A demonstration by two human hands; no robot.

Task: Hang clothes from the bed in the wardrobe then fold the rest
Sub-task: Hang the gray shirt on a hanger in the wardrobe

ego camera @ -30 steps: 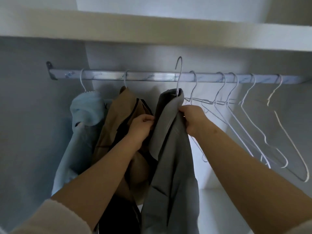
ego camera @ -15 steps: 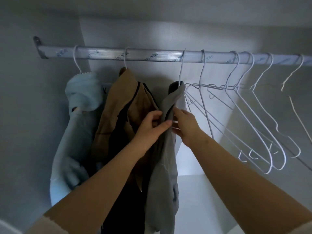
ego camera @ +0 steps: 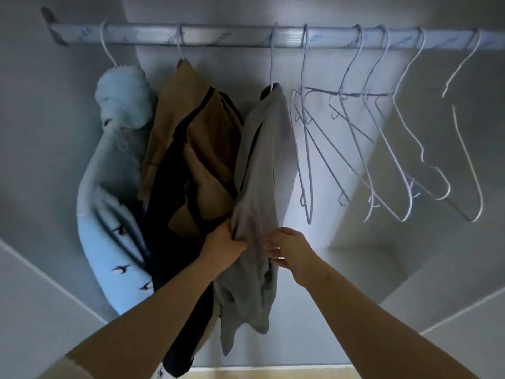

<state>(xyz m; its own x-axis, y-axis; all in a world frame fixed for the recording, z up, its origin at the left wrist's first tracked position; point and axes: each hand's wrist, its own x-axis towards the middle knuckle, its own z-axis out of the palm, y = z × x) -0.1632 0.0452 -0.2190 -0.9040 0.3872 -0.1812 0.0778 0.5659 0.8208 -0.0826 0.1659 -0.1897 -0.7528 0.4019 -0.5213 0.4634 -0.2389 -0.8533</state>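
A grey garment hangs on a white wire hanger whose hook sits over the rail, about midway along it. The cloth drops straight down from the hanger and bunches loosely at its lower end.

The left hand grips the garment's left edge low down, fingers curled into the fabric. The right hand is just right of it at the same height, and its fingertips pinch the cloth's right edge. The two hands are close together with the grey fabric between them.

Left of the grey garment, touching it, hangs a tan and black garment. Farther left, by the wardrobe's side wall, hangs a light blue garment with small dark bird prints. Each is on its own hanger on the rail.

To the right, five empty hangers hang on the rail, several crossing one another. The nearest is just beside the grey garment's shoulder.
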